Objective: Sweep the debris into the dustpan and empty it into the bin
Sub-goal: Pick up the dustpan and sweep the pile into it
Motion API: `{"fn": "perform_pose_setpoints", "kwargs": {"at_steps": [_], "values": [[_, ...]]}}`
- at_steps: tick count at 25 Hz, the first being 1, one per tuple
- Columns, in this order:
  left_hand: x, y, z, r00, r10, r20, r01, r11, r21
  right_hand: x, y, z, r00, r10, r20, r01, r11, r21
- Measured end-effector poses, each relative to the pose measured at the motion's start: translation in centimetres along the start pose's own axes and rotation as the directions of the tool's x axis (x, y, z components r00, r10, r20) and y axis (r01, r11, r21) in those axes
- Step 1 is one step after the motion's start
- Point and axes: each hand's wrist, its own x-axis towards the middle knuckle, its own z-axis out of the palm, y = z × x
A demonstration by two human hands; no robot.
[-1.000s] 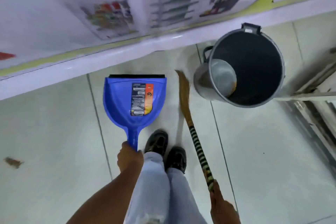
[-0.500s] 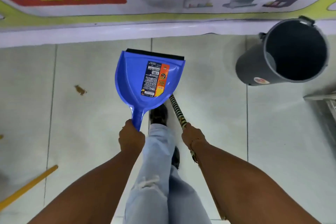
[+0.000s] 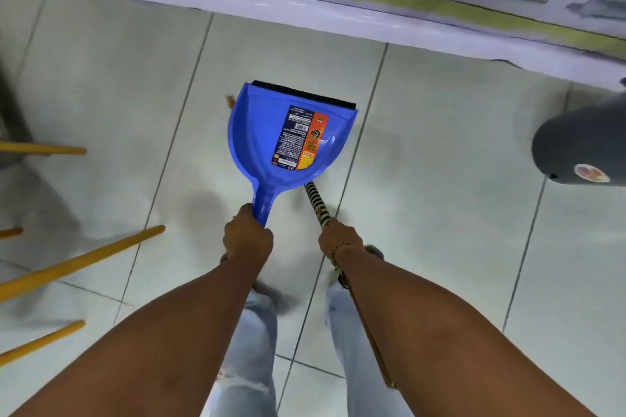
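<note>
The bin is cut off at the right edge. The broom head hides under the blue dustpan. The left hand clamps the dustpan handle, the right hand the broom.

light: bright, even, cool overhead | shadows: soft grey patches on floor tiles, densest at 9 o'clock | glare: faint sheen on white ledge at 12 o'clock | blur: motion smear at 9 and 3 o'clock edges, centre sharper | distortion: wide-angle bowing of tile lines toward corners

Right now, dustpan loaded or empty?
Empty. The dustpan pan shows bare blue plastic and its label; a brown scrap lies outside, at its left edge.
</note>
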Motion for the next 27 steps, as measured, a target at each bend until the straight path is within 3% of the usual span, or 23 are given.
{"fn": "perform_pose_setpoints", "kwargs": {"at_steps": [6,11,14,18,21,27], "values": [[2.1,-7.9,-3.9,0.992,-0.123,0.037,0.127,0.987,-0.100,-1.3,-5.3,4.7,0.998,-0.041,-0.053,0.040,0.999,-0.016],[3.9,-14.7,-8.4,0.974,-0.213,0.076,0.220,0.970,-0.098,-4.2,-7.4,7.1,0.968,-0.048,-0.245,0.065,0.996,0.061],[5.9,-17.2,-10.4,0.975,-0.213,0.069,0.219,0.972,-0.089,-4.8,-8.9,7.8,0.950,0.029,-0.311,0.016,0.990,0.143],[9.3,-18.0,-10.4,0.966,-0.240,0.094,0.247,0.967,-0.063,-2.3,-9.2,8.6,0.958,0.143,-0.247,-0.105,0.981,0.163],[12.4,-18.0,-10.2,0.953,-0.282,0.113,0.287,0.957,-0.031,-0.6,-10.1,9.8,0.977,0.127,-0.169,-0.117,0.991,0.068],[17.2,-16.2,-10.6,0.958,-0.268,0.106,0.268,0.963,0.018,2.4,-14.4,11.1,0.990,0.117,-0.078,-0.109,0.989,0.097]]}}
